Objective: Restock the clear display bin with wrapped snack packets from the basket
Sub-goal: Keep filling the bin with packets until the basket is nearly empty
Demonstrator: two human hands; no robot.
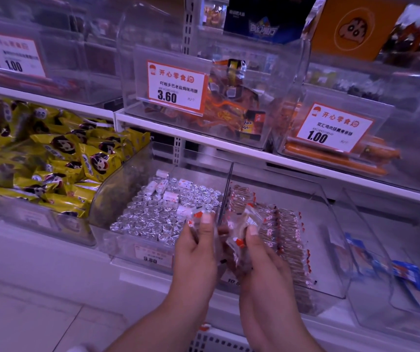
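Basket (219,339) rim sits lowest, under wrists. Both hands, left hand (196,247) & right hand (259,252), pinch clear wrapped packets (242,232) over display bin (331,250). Best: slot them upright w/ existing rows, seams aligned, not across divider (225,194).

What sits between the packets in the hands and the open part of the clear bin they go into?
Nothing visible. Both hands, left and right, hold the packets just above the front of the clear bin. The bin's top is open, with rows of packets already standing in it and bare floor on its right side.
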